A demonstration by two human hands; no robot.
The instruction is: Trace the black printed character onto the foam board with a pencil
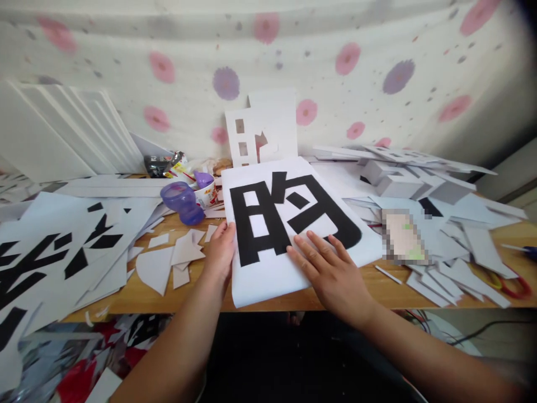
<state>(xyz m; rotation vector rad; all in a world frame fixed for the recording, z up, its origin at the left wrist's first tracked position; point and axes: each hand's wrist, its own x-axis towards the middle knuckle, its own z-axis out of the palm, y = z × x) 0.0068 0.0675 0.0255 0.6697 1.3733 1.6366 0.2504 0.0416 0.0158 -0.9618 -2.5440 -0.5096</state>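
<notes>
Now, near the bench's (157,300) front edge, our left hand (219,250) grips a black-lettered sheet's (268,277) left side; our right hand (331,274) (spread, palm down) rests on it.

And there I am, both bare forearms (423,347) angled inward over the near edge of the tabletop (161,302). My left hand (218,253) is pinching, fingers mostly hidden; my right hand (329,274) lies palm down, fingers slightly spread!
</notes>
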